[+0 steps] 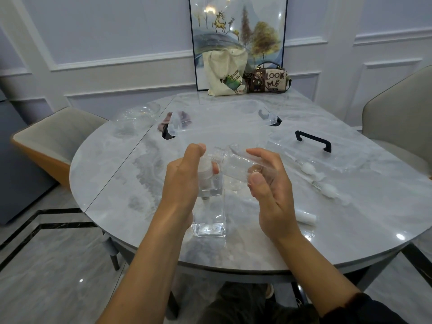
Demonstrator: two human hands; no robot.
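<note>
Over the table (140,183), left hand (182,181) grips small bottle (210,181), right hand (268,190) grips tipped bottle (243,163); pouring likely needs mouths lined up.

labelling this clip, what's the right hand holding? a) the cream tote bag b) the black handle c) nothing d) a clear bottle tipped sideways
d: the right hand grips a clear bottle that is tilted, its neck toward the upright bottle held in the left hand.
</note>
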